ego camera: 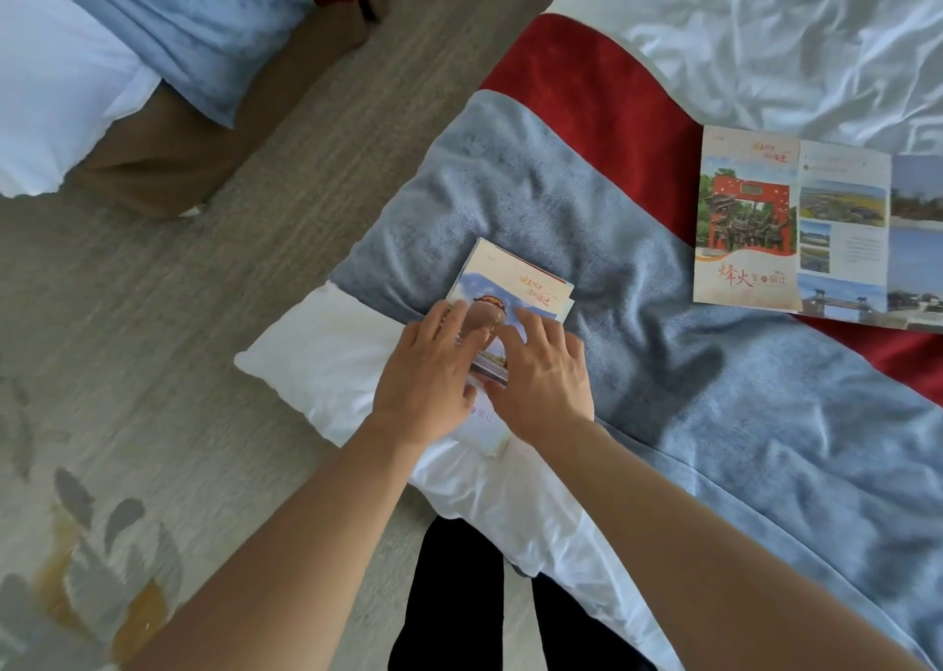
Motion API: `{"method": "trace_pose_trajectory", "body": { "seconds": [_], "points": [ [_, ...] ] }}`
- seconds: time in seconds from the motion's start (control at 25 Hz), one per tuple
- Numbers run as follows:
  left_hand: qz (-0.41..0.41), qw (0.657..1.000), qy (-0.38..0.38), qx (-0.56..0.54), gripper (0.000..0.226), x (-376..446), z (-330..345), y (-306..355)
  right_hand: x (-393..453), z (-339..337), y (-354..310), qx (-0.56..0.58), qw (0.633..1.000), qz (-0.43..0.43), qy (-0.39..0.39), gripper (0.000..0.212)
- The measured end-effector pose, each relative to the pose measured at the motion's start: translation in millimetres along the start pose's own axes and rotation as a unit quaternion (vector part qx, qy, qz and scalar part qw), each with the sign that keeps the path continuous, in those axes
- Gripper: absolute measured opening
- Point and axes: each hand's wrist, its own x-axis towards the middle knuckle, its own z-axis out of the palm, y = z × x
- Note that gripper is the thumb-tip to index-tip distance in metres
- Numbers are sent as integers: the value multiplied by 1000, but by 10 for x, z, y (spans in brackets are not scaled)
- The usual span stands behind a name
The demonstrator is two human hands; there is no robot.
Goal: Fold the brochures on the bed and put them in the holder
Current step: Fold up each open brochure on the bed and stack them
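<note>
Both hands lay flat on a folded brochure (pixel 502 308) at the near corner of the bed (pixel 765 37). The left hand (pixel 426 377) had a wide grip, its fingers straight and spread, pressing down on the brochure's left half. The right hand (pixel 543 379) matched it on the right half, fingers stretched forward and resting on the paper, nothing curled around it. The two hands sat close together, thumbs almost meeting over the lower part of the cover.

The folded brochure rested partly on the grey-blue runner (pixel 714 415) and partly on the white sheet corner (pixel 326 359), its far end tilted away toward the upper right. Its cover showed a blue sky, a rounded brown shape and orange script. Edges of other leaves peeped out along its right side, so it looked like more than one layer.

Well apart, up on the right, an open brochure (pixel 796 226) lay spread flat across the red band (pixel 602 104) and the white bedding, showing a red gateway and several landscape photos.

Beyond the patterned carpet (pixel 153 364), a second bed (pixel 76 83) stood at the upper left.
</note>
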Motion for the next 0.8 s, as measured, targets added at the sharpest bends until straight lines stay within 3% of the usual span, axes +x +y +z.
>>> {"method": "trace_pose_trajectory", "body": {
  "seconds": [0.2, 0.44, 0.52, 0.64, 0.8],
  "points": [
    [11, 997, -69, 35, 104, -27, 40, 98, 55, 10, 74, -23, 999, 35, -21, 85],
    [-25, 989, -117, 89, 109, 54, -22, 236, 147, 47, 124, -36, 998, 35, -28, 82],
    [-57, 981, -114, 146, 95, 143, -109, 441, 158, -10, 118, -36, 998, 33, -27, 72],
    [-85, 974, -93, 188, 46, 407, -287, 731, 153, -173, 223, -18, 999, 28, -23, 67],
    [-51, 993, -66, 85, 30, 770, -421, 1006, 71, -456, 852, 14, 998, 58, 31, 66]
  ]
}}
